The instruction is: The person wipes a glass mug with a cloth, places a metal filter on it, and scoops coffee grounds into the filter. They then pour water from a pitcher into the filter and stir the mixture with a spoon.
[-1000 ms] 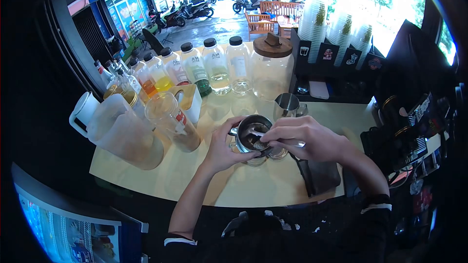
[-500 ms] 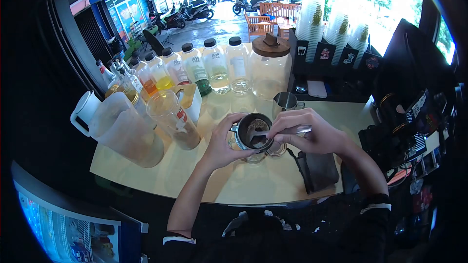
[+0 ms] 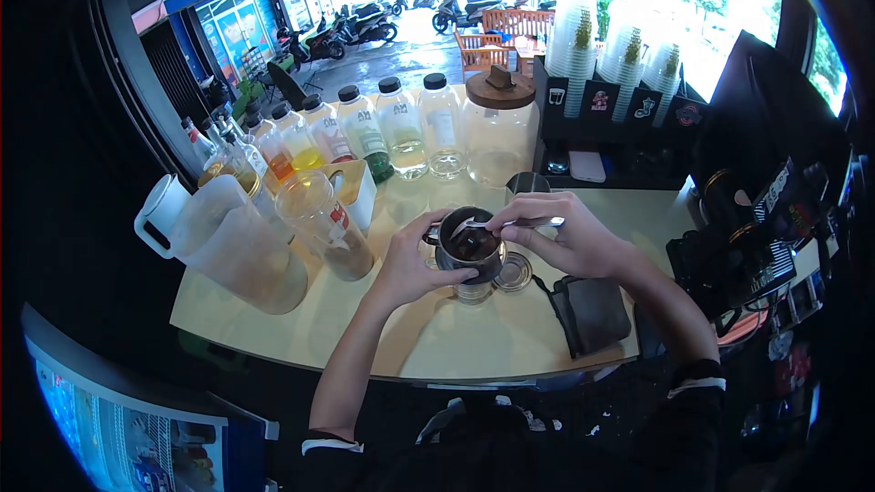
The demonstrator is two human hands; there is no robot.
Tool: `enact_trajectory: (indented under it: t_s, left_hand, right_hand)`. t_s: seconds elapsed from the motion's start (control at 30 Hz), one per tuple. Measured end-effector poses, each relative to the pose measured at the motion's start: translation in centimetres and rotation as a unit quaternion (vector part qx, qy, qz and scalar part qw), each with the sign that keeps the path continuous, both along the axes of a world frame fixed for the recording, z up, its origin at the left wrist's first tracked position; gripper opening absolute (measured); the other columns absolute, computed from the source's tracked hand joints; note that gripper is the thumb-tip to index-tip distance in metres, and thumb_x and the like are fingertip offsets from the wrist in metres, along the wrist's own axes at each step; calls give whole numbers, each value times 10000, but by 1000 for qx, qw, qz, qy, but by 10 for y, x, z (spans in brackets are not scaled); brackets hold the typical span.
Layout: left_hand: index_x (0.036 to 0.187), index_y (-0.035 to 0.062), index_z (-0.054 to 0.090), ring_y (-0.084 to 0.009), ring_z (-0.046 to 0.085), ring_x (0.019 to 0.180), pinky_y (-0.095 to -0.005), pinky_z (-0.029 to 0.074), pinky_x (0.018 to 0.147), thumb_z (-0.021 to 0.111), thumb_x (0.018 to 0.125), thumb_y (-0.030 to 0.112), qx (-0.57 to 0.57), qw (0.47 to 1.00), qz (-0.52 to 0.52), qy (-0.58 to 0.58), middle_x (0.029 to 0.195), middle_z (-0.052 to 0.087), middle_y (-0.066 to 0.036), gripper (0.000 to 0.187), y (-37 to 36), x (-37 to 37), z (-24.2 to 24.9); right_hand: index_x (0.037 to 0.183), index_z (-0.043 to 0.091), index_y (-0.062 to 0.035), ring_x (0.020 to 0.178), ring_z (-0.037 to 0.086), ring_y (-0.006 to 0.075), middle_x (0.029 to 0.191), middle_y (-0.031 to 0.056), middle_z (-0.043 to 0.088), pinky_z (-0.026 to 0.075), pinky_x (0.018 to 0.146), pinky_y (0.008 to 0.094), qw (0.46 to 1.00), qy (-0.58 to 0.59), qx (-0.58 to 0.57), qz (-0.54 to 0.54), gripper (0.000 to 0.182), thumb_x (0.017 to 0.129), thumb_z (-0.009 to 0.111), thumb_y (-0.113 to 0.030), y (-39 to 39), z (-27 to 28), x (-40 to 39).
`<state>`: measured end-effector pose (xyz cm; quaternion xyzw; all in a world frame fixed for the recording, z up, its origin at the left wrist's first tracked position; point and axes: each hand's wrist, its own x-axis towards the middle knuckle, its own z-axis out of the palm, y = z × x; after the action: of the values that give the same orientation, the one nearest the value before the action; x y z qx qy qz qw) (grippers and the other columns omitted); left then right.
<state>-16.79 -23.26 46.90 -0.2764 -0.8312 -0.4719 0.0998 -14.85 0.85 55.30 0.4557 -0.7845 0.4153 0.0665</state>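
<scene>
My left hand (image 3: 412,260) is wrapped around a metal cup (image 3: 476,266) with a dark inside, its mouth turned up towards me. Between the fingers of my right hand (image 3: 583,241) is a spoon (image 3: 467,224), whose bowl end rests inside the cup near the left of the rim. Dark contents show at the bottom of the cup. Just below the cup, a clear glass (image 3: 472,293) is partly hidden by it. To its right lies a round metal lid (image 3: 513,271). Behind my right hand stands a metal pitcher (image 3: 528,184), mostly covered.
A dark cloth (image 3: 591,314) lies at the counter's right. On the left are a large plastic pitcher (image 3: 239,251) and a tall clear container (image 3: 326,228). Several black-capped bottles (image 3: 401,132) and a wooden-lidded jar (image 3: 501,141) line the back, beside a black cup holder (image 3: 602,107).
The cup has tilted, and the brown, grainy-looking contents seen before now look dark. My right hand has moved slightly up and left, shifting the spoon's bowl towards the upper left of the cup.
</scene>
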Motion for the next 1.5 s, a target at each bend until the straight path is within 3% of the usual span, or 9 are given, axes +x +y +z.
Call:
enact_trajectory:
  t_s: [0.27,0.37,0.43,0.57,0.73,0.87,1.07,1.3,1.5]
  left_hand:
    - [1228,43,537,-196,559,1113,-362,442,951,890,540,281,37,999,-22,-5,1190,591,-83,809,2,6,13]
    - [1164,50,581,-213,571,1065,-399,404,977,854,595,302,30,993,32,108,1083,610,-81,680,9,15,32]
    - [1041,59,620,-234,575,990,-382,406,902,789,698,219,-130,959,62,243,1044,604,-59,414,13,17,41]
    - [957,97,652,-183,580,899,-360,372,840,691,790,148,-155,935,78,308,906,590,-11,178,20,14,42]
    - [907,92,670,-181,576,855,-351,383,825,693,804,166,-109,948,87,287,877,592,-16,128,19,11,42]
    - [877,82,668,-190,574,751,-342,396,793,687,817,167,-77,952,105,275,770,585,-25,106,16,11,44]
    - [835,45,644,-191,581,636,-335,412,750,653,831,124,-15,947,130,294,668,594,-37,80,12,11,50]
    - [864,50,641,-187,593,645,-340,422,740,662,820,125,9,946,171,275,655,604,-42,90,8,19,58]
    - [877,63,630,-190,588,649,-337,430,736,667,805,108,15,941,182,284,653,597,-38,93,6,27,62]
  right_hand:
    - [994,635,-3,775,640,275,894,147,652,522,697,353,999,-21,10,-23,195,923,555,-166,-11,-5,-6]
    - [964,623,8,743,640,272,874,148,649,517,667,348,1000,-7,10,-25,182,912,566,-157,-17,-4,-6]
    - [946,615,14,733,639,269,862,150,647,513,652,342,1000,2,4,-23,173,910,567,-148,-21,-6,-8]
    - [966,578,18,677,626,237,813,138,644,498,617,315,999,18,-22,-29,169,875,609,-121,-24,-3,-8]
    - [1013,577,18,662,588,146,813,109,612,487,610,279,989,-42,-42,-137,241,823,658,-107,6,-7,-29]
    - [971,618,32,861,611,270,918,185,609,481,764,370,948,8,2,-319,200,851,581,-124,56,-91,-93]
    - [968,608,39,906,599,325,950,199,608,466,807,403,919,-119,11,-377,267,911,514,-204,82,-151,-122]
    - [877,544,-40,740,511,86,793,9,555,437,685,261,916,-270,-177,-238,161,943,526,-186,80,-180,-125]
    - [842,527,-45,683,500,53,737,-9,555,411,631,219,926,-225,-233,-195,152,950,529,-152,79,-138,-116]
